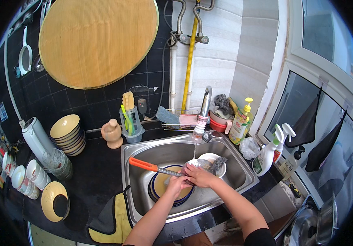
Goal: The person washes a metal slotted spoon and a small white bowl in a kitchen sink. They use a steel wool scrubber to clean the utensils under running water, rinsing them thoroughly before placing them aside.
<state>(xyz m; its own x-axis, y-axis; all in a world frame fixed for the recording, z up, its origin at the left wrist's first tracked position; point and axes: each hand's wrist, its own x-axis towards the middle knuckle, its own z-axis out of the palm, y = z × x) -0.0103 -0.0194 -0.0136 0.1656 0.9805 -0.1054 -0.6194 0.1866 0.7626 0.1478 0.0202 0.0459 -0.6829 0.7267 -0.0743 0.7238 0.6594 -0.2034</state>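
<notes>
My left hand is closed around the metal shaft of an orange-handled cooking utensil, whose handle points left over the sink. My right hand presses its fingers on the utensil's head, which is partly hidden under them, so its exact shape cannot be made out. A thin stream of water falls from the tap onto that spot. Beneath my hands, blue-rimmed bowls sit in the sink. To the right is a white bowl with a grey steel wool scrubber against it.
Left on the black counter stand stacked bowls, white cups, a yellow bowl and a mortar. A yellow-and-grey cloth lies at the sink's left edge. Soap and spray bottles stand at right.
</notes>
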